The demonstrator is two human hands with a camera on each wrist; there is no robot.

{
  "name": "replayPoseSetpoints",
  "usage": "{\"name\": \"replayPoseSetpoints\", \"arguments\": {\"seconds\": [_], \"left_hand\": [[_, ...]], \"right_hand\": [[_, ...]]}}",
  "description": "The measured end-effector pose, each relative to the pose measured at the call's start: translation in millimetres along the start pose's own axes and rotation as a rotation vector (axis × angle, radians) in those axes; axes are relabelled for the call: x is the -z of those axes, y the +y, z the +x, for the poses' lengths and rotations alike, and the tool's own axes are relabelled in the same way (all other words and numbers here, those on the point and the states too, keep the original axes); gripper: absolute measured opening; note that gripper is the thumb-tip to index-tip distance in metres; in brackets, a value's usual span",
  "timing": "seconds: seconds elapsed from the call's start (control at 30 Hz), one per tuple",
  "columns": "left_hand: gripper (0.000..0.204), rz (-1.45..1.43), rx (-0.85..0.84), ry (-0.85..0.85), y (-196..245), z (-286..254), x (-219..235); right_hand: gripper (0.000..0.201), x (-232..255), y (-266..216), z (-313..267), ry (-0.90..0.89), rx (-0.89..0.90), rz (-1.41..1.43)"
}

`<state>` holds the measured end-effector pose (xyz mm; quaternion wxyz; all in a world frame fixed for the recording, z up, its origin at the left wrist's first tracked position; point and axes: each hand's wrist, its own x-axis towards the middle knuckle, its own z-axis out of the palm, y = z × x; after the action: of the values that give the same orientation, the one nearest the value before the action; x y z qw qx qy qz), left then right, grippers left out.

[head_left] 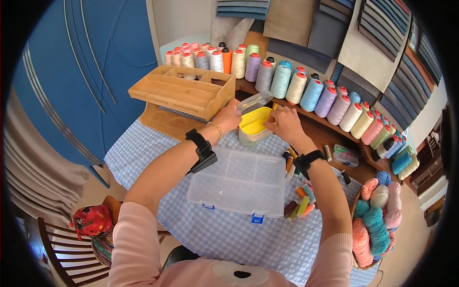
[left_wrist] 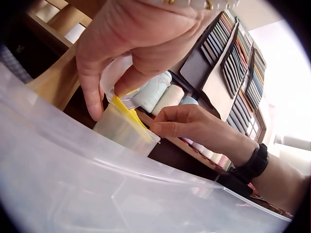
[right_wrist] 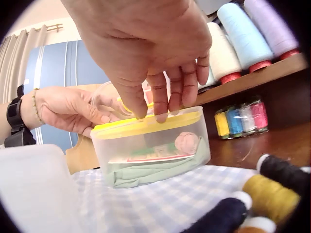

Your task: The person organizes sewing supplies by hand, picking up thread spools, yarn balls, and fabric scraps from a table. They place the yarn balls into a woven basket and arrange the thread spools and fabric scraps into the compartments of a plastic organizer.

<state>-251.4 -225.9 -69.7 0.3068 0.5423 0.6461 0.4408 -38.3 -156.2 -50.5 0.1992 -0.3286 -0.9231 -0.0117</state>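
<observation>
A clear container point(head_left: 252, 138) with a yellow inner tray point(head_left: 253, 122) stands on the cloth, its clear lid point(head_left: 256, 101) raised at the back. My left hand point(head_left: 230, 116) grips the container's left end, close to the lid. In the left wrist view, its fingertips meet the yellow rim point(left_wrist: 127, 112). At the opposite end, my right hand point(head_left: 288, 125) pinches the tray's rim between thumb and fingers. Through the container's wall point(right_wrist: 146, 145), the right wrist view shows folded green cloth, a printed card and a small pink item under the tray.
An empty divided clear case point(head_left: 236, 184) lies in front, with small thread spools point(head_left: 302, 203) to its right. A wooden organizer point(head_left: 184, 93) stands at the left. Large thread cones point(head_left: 313, 95) line the shelf behind. A yarn basket point(head_left: 375, 220) sits at the right edge.
</observation>
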Motion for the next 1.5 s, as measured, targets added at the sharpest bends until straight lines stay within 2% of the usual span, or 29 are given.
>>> {"name": "replayPoseSetpoints", "arguments": {"seconds": [0.13, 0.3, 0.4, 0.47, 0.6, 0.7, 0.77, 1.07, 1.23, 1.33, 1.4, 1.5], "left_hand": [[0.037, 0.004, 0.012, 0.013, -2, 3, -1], [0.036, -0.032, 0.018, 0.015, -3, 4, -1], [0.035, -0.029, 0.042, 0.017, 5, 0, 1], [0.039, 0.028, 0.119, -0.065, 12, -1, 4], [0.038, 0.004, 0.133, -0.066, 9, 1, 3], [0.038, 0.002, 0.127, -0.062, 3, 3, 1], [0.039, -0.047, 0.023, -0.003, -5, 5, -1], [0.045, 0.066, -0.035, 0.005, -15, 10, -1], [0.053, 0.109, 0.017, -0.05, -11, 11, 0], [0.053, 0.116, 0.017, -0.047, -10, 10, 0], [0.053, 0.113, 0.012, -0.046, -10, 10, 0], [0.054, 0.136, -0.008, -0.044, -14, 12, 0]], "right_hand": [[0.017, -22, -2, 9, 0.003, -0.036, 0.017], [0.012, -28, -11, 13, 0.186, -0.012, -0.135], [0.011, -17, -15, 14, 0.185, -0.002, -0.134], [0.012, -14, -13, 13, 0.177, 0.016, -0.147], [0.015, -12, -13, 13, 0.121, 0.035, -0.226], [0.016, -16, -12, 16, 0.104, 0.03, -0.241], [0.016, -16, -13, 16, 0.095, 0.034, -0.236], [0.014, -20, -16, 14, 0.101, 0.012, -0.212], [0.016, -20, -16, 15, 0.068, 0.045, -0.25], [0.016, -21, -18, 13, 0.125, 0.071, -0.271], [0.018, -17, -22, 10, 0.033, -0.01, -0.199], [0.018, -19, -12, 8, 0.035, 0.004, -0.141]]}}
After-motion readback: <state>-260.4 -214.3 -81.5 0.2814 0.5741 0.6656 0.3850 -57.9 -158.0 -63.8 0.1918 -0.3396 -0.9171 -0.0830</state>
